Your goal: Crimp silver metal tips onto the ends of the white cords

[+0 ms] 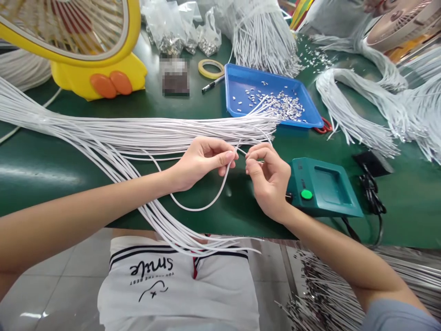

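My left hand (203, 161) is closed in a pinch on a thin white cord (200, 207) that loops down below it over the green table (69, 170). My right hand (267, 177) is also closed, pinching the cord's end close to my left fingertips; whether a small metal tip sits in the pinch I cannot make out. A big bundle of white cords (138, 133) lies across the table behind both hands, its ends reaching the blue tray (234, 87) of small metal clips (282, 103).
A teal box with a green button (324, 188) sits right of my right hand, its black cable (374, 193) beside it. A yellow duck-shaped fan (96, 69), tape roll (211, 68), bags of clips (182, 32) and more cord bundles (365, 110) lie further back.
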The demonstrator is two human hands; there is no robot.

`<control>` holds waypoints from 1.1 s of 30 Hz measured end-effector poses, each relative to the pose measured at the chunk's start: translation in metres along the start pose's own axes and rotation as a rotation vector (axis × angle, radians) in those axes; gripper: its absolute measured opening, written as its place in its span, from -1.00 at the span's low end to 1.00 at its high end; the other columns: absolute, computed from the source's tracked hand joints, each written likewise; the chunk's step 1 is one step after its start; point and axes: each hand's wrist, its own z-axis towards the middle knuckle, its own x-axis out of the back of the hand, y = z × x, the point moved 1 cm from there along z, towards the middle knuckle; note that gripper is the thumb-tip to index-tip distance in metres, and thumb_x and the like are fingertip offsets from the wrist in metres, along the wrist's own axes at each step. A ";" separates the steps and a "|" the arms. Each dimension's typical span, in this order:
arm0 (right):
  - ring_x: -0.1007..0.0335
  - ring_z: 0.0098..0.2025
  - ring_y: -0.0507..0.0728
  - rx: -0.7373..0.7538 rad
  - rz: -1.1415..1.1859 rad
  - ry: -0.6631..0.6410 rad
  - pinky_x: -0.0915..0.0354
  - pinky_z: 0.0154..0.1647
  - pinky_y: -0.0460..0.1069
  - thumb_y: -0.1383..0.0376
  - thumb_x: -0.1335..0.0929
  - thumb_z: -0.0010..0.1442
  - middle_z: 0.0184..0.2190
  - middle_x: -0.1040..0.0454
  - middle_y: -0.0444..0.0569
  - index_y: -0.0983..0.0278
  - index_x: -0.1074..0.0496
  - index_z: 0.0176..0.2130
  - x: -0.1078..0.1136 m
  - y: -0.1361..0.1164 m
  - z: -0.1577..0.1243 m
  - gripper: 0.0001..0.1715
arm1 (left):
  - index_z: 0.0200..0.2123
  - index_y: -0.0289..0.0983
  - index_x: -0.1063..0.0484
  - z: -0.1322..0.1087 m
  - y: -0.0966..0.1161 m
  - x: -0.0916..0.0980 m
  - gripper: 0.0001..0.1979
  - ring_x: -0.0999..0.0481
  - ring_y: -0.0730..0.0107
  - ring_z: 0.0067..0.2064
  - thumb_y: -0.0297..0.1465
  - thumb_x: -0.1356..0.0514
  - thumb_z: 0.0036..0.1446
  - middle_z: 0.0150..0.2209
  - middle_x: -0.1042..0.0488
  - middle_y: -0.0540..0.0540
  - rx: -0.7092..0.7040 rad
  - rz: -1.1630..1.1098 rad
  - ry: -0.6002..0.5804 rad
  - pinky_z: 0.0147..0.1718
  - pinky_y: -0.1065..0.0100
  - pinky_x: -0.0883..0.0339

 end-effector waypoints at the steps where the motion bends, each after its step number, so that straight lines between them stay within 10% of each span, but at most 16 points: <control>1: -0.29 -0.34 0.03 0.012 0.008 0.036 -0.24 -0.50 -0.07 0.26 -0.32 0.27 -0.35 -0.32 -0.07 0.24 -0.36 -0.39 0.000 0.000 0.000 -0.82 | -0.43 -0.38 -0.53 0.000 0.000 0.000 -0.69 -0.38 0.63 -0.58 -0.23 -0.44 -0.05 -0.50 -0.49 -0.02 -0.002 -0.010 0.001 -0.52 0.52 -0.33; 10: -0.39 -0.17 0.11 0.142 -0.076 0.088 -0.37 -0.45 -0.03 0.29 -0.43 0.16 -0.17 -0.42 -0.04 0.08 -0.44 -0.01 0.000 0.003 -0.005 -0.63 | -0.48 -0.39 -0.54 -0.004 0.001 -0.005 -0.69 -0.36 0.62 -0.61 -0.24 -0.45 -0.08 -0.57 -0.47 -0.03 0.065 0.074 -0.050 -0.59 0.53 -0.29; 33: -0.49 -0.21 0.09 0.074 0.126 0.080 -0.42 -0.44 -0.05 0.25 -0.41 0.21 -0.24 -0.51 -0.07 0.14 -0.44 -0.21 -0.002 0.005 -0.004 -0.89 | -0.49 -0.40 -0.55 -0.003 -0.001 -0.005 -0.71 -0.38 0.62 -0.62 -0.32 -0.50 -0.18 -0.59 -0.46 0.00 0.032 0.046 -0.054 -0.63 0.56 -0.29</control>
